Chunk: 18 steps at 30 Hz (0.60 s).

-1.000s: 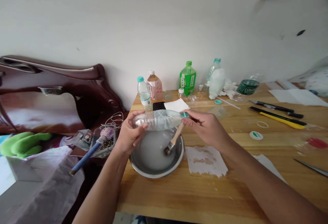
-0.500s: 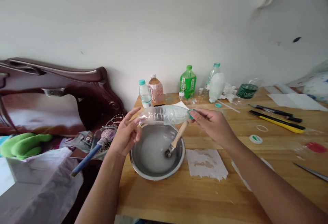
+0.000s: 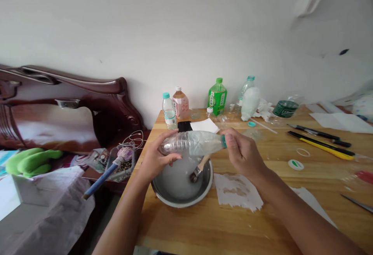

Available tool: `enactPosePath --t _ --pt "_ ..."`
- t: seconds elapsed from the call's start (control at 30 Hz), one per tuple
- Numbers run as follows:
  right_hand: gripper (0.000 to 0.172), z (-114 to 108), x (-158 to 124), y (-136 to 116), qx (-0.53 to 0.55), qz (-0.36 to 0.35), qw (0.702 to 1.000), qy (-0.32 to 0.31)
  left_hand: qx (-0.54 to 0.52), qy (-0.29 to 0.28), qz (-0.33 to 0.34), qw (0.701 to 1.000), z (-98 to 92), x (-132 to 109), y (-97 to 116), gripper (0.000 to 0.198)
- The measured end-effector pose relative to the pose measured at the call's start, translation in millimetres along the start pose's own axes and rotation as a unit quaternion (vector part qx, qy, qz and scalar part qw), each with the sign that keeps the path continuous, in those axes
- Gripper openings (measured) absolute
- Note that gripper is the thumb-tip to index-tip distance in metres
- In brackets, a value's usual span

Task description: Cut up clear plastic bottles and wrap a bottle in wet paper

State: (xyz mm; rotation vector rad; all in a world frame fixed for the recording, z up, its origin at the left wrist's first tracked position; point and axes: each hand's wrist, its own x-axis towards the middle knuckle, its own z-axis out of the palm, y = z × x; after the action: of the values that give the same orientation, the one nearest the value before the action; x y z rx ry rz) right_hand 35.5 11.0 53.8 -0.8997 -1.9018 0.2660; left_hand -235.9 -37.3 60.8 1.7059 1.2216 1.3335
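A clear plastic bottle (image 3: 194, 143) lies sideways in the air above a steel bowl (image 3: 182, 204). My left hand (image 3: 160, 156) is closed around the bottle's base end, thumb below and fingers above. At the other end my right hand (image 3: 243, 150) grips the teal cap (image 3: 223, 141) and neck. Whitish paper-like patches seem to cover part of the bottle near its shoulder. Cloudy white liquid fills the bowl, and a wooden-handled brush (image 3: 200, 167) leans in it, bristles down. Beside the bowl lies a torn white paper sheet (image 3: 237, 191) with a brownish wet patch.
Along the wall stand a small water bottle (image 3: 169, 111), a pink-labelled bottle (image 3: 180, 103), a green bottle (image 3: 217, 97) and a white-covered bottle (image 3: 250, 103). Towards the right lie a yellow-black cutter (image 3: 323, 146), a pen (image 3: 313, 131) and scissors (image 3: 357, 202). A blue stick (image 3: 100, 179) sits left.
My left hand has gone from fingers spread at the bottle's end to wrapping around it. My right hand's grip on the cap has turned, and the bottle sits slightly lower in view.
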Motion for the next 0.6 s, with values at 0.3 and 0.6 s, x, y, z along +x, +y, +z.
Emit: enactPosePath --t 0.3,0.6 --pt "0.041 -1.6 -2.6 -2.0 -0.103 -0.089 0.989 0.064 -0.029 -0.005 -0.016 0.999 8.9 -5.0 2.6 0.058" --pt "0.047 -0.8 -3.0 -1.3 -0.091 -0.074 0.992 0.055 0.081 0.047 0.100 0.991 6.8 -3.2 4.0 0.073"
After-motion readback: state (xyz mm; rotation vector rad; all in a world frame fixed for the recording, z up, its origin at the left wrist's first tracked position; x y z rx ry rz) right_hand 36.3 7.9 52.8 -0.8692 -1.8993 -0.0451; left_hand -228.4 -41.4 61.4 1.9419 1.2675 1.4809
